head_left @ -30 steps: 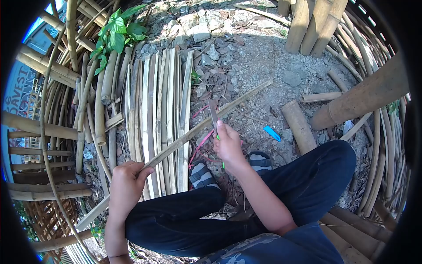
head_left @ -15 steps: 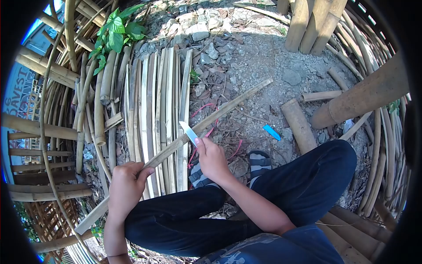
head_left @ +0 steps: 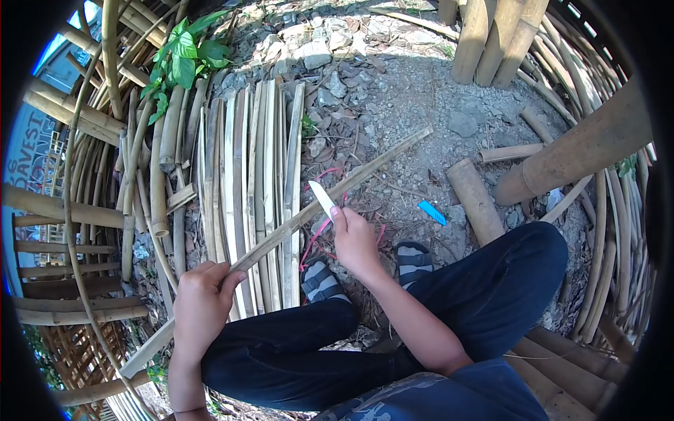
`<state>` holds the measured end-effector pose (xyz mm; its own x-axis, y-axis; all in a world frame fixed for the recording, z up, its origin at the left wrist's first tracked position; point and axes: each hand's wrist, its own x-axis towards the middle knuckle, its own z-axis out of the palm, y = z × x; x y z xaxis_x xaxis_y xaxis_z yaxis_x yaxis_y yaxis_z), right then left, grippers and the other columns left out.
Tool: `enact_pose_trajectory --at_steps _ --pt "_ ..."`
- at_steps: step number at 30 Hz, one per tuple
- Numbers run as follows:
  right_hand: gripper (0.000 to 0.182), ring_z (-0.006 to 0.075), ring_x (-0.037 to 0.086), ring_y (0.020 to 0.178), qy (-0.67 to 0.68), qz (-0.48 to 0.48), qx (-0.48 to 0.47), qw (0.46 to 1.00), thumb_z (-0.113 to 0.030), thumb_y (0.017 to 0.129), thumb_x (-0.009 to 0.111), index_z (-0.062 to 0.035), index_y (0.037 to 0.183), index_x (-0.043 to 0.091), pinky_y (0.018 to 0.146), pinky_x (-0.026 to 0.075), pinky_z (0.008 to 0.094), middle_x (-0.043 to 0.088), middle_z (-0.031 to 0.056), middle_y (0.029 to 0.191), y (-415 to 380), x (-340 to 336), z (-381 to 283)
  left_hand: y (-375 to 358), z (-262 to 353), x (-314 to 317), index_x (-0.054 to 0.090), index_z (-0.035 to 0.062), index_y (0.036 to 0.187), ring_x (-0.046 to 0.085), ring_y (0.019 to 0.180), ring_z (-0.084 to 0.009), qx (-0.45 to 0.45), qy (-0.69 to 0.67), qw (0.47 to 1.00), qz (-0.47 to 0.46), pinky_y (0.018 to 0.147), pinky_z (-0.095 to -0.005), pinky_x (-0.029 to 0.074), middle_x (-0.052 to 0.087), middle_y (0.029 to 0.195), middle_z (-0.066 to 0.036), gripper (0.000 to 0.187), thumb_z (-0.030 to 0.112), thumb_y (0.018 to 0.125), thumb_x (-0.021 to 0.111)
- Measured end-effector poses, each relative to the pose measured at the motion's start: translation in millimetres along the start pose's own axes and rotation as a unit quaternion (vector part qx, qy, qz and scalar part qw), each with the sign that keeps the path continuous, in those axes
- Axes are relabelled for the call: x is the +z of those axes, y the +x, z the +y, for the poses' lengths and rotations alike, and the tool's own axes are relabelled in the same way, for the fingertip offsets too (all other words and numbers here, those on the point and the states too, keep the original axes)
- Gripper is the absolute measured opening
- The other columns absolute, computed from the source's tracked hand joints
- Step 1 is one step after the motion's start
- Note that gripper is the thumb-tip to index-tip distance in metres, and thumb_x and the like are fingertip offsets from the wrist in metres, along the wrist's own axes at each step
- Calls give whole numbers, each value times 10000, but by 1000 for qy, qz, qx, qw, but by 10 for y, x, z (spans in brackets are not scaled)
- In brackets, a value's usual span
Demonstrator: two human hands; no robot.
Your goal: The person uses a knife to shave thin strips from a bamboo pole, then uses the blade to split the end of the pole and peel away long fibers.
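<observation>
My left hand [head_left: 201, 298] is wrapped round a long bamboo strip [head_left: 379, 163], which runs slantwise from the lower left up toward the right. My right hand [head_left: 356, 242] grips a knife [head_left: 322, 198] by its handle, mostly hidden in the fingers. The pale blade lies against the strip's upper half and points up and left. Beneath the strip lie several split bamboo slats [head_left: 260, 154], side by side on the ground.
A blue object [head_left: 432, 212] lies on the gravel by a cut bamboo piece [head_left: 476, 201]. Thick bamboo poles [head_left: 583, 151] stand at the right. Pink string [head_left: 316, 240] lies near my sandalled feet. A leafy plant [head_left: 184, 52] grows at the upper left.
My right hand and the knife have moved up and right along the strip, away from my left hand. The left hand's grip on the strip is nearly the same.
</observation>
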<state>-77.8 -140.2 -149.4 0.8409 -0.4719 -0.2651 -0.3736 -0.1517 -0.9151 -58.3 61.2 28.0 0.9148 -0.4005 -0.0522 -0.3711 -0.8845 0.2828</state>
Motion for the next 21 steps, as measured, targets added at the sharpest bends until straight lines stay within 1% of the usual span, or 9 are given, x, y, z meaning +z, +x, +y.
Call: enact_pose_trajectory --at_steps 2,5,7,8,11,13,14,16,21 --pt "383 504 565 722 -17 -31 -53 998 -326 1007 432 -8 835 558 673 426 564 591 269 728 -207 101 -131 12 2 -2 600 -70 741 493 559 -346 -1 5 1000 -4 554 -420 384 526 628 -191 269 153 811 734" --pt "414 389 550 530 62 -40 -56 996 -363 1016 437 -25 800 536 537 428 475 560 187 627 -256 221 -78 26 -12 -27 606 -55 743 510 567 -356 -1 11 1000 -14 545 -426 391 535 636 -184 266 168 822 727" --pt "420 151 420 438 383 -207 152 887 -402 1021 445 -63 781 509 439 350 313 442 26 571 -94 57 -98 6 -51 -37 610 -42 744 530 579 -370 -2 8 1000 -22 539 -433 399 544 645 -177 263 180 831 720" --pt "405 23 295 483 398 -152 158 891 -419 1023 447 -93 787 493 431 266 217 335 -68 601 -31 -74 -140 -7 -77 -44 612 -47 745 523 564 -362 -5 5 1000 -24 532 -427 395 542 638 -180 264 177 828 724" --pt "334 45 351 478 357 5 147 922 -337 1017 472 -88 798 505 429 296 231 397 -53 591 325 -409 32 -14 -175 -133 624 -55 759 517 539 -343 -12 -7 999 -38 521 -410 389 544 630 -186 258 170 813 739" --pt "293 142 500 591 178 111 84 974 -262 997 479 -2 874 538 555 396 361 492 51 639 676 -609 457 -41 -234 -234 654 -55 797 525 525 -313 -48 -17 998 -39 510 -381 387 567 639 -188 256 170 772 773" --pt "309 248 556 678 136 153 57 977 -272 991 485 26 929 542 652 410 432 551 126 703 808 -702 596 -94 -288 -264 664 -50 807 551 548 -318 -65 -9 998 -14 527 -385 406 589 652 -180 265 172 739 792" --pt "328 344 606 771 -2 164 62 984 -306 992 474 6 990 572 711 436 461 623 182 808 934 -896 712 -207 -460 -341 678 -26 830 573 574 -329 -1 51 999 11 559 -401 421 605 668 -157 259 181 724 794" --pt "380 419 619 965 -124 138 100 978 -396 983 459 -67 1096 614 820 457 497 662 227 977 894 -693 881 -526 -531 -411 680 31 915 590 642 -335 -16 181 982 52 601 -419 415 613 716 -125 248 200 752 760"
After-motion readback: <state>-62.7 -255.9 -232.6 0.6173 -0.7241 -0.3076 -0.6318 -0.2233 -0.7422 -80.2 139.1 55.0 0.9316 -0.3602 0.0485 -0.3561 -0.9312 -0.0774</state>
